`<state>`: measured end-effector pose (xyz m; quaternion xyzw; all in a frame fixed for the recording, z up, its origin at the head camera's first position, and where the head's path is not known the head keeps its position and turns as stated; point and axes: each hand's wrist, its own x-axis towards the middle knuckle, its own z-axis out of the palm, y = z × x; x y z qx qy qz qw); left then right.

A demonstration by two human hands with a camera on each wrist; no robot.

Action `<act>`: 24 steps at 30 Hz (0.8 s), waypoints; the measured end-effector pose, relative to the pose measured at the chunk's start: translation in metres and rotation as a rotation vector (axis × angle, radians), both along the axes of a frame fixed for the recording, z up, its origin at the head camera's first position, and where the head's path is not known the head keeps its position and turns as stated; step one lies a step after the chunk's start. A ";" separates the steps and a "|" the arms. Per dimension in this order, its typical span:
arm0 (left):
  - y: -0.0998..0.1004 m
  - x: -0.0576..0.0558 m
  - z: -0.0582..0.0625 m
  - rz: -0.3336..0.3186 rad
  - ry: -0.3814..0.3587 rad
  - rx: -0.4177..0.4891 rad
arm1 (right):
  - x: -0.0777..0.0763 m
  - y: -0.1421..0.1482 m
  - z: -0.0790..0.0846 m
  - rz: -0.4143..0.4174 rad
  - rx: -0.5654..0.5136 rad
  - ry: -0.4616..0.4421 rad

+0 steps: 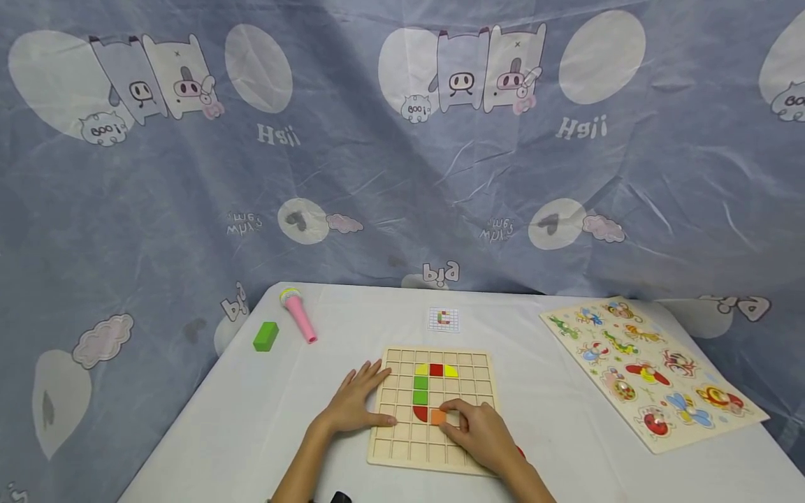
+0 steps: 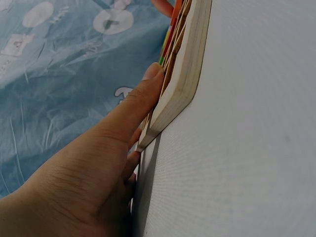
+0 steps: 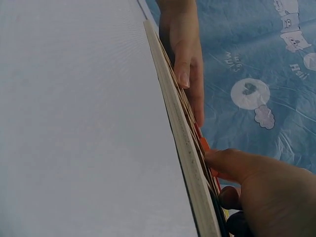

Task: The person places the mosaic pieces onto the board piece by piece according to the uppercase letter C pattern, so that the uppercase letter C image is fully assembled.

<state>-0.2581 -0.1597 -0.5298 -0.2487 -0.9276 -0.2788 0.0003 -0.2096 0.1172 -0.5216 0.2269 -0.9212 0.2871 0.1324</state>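
A wooden grid board (image 1: 402,450) lies flat on the table. My left hand (image 1: 353,404) rests along its left side, fingers spread near the upper corner; in the left wrist view the thumb (image 2: 138,98) lies over the edge. My right hand (image 1: 483,432) pinches an orange square tile (image 1: 437,417) between thumb and index finger, beside a red quarter-round tile (image 1: 420,413). Above that stand two green tiles (image 1: 420,390) in a column. The top row holds a red square tile (image 1: 437,370) between two yellow rounded tiles (image 1: 451,371).
A small pattern card (image 1: 443,320) lies behind the board. At the back left are a pink toy microphone (image 1: 300,316) and a green block (image 1: 266,337). An insect puzzle board (image 1: 641,391) lies on the right. A red piece (image 1: 520,452) shows partly behind my right wrist.
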 end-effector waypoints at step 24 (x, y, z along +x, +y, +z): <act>0.000 0.000 0.001 0.010 -0.024 -0.013 | 0.000 -0.005 0.000 -0.053 0.003 0.017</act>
